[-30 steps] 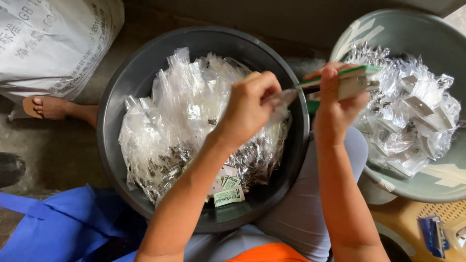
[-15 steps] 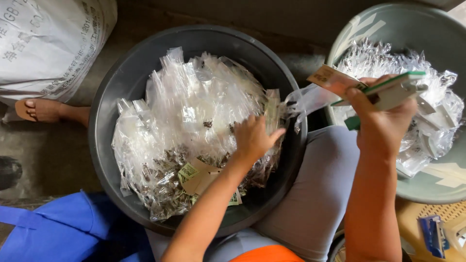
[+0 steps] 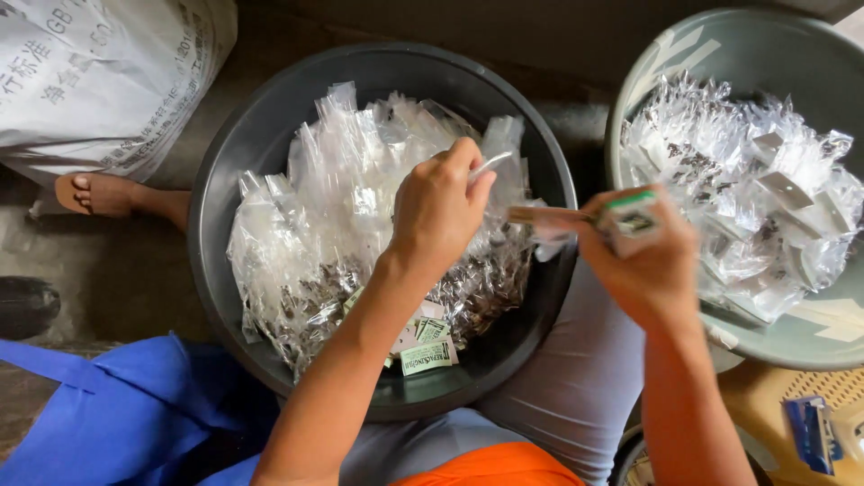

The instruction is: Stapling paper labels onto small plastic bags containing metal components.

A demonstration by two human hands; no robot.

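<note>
At frame centre, the left hand [image 3: 441, 211] had risen from the heap of bags [image 3: 360, 216] in the dark basin [image 3: 234, 162], fingers pinched on one clear bag [image 3: 490, 165]. The right hand [image 3: 652, 256] had come back leftward, clamped around a card bundle [image 3: 576, 218] just right of that bag, suggesting another pairing.

a clear plastic packet [image 3: 490, 165] pinched upright over the dark basin's [image 3: 236, 144] heap of packets [image 3: 360, 216].
</note>
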